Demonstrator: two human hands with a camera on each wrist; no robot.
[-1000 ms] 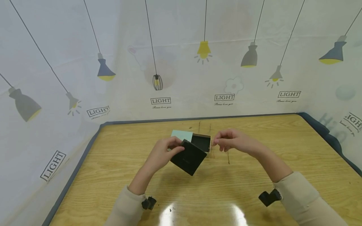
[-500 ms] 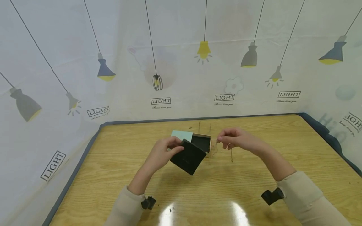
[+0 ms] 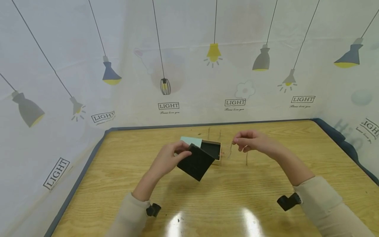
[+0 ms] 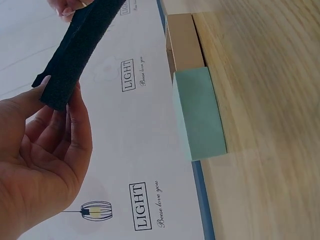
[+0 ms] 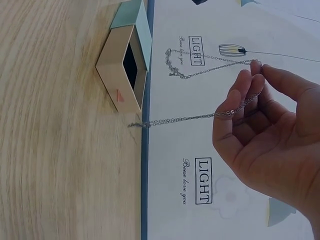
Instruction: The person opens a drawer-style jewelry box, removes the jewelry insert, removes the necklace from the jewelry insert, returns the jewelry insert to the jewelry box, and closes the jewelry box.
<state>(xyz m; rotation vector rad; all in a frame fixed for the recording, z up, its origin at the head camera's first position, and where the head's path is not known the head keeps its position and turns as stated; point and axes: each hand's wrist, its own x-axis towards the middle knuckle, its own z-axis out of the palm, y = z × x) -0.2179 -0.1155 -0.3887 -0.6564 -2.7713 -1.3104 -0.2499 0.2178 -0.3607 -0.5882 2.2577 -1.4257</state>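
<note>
My left hand (image 3: 165, 159) pinches the corner of a flat black square pad (image 3: 196, 163), held tilted above the table. In the left wrist view the pad (image 4: 82, 55) shows its thick dark edge between thumb and fingers. My right hand (image 3: 254, 142) pinches a thin silver chain necklace (image 5: 185, 119). The chain drapes over the fingers, and its two lengths hang down free. Between the hands, on the table, lies a drawer box with a mint-green sleeve (image 3: 192, 141). Its beige drawer (image 5: 114, 75) is partly out, showing a black inside; the pad hides part of the box.
The wooden table (image 3: 133, 144) has a dark blue edging (image 3: 165, 125) along its back. Behind it stands a white backdrop (image 3: 195, 75) printed with lamps. A small red tab (image 5: 120, 95) is on the drawer's front. Both sleeves carry black wrist mounts.
My right hand has moved right and slightly up, away from the box, and the necklace hangs clearer below it. My left hand with the black pad has shifted only slightly.
</note>
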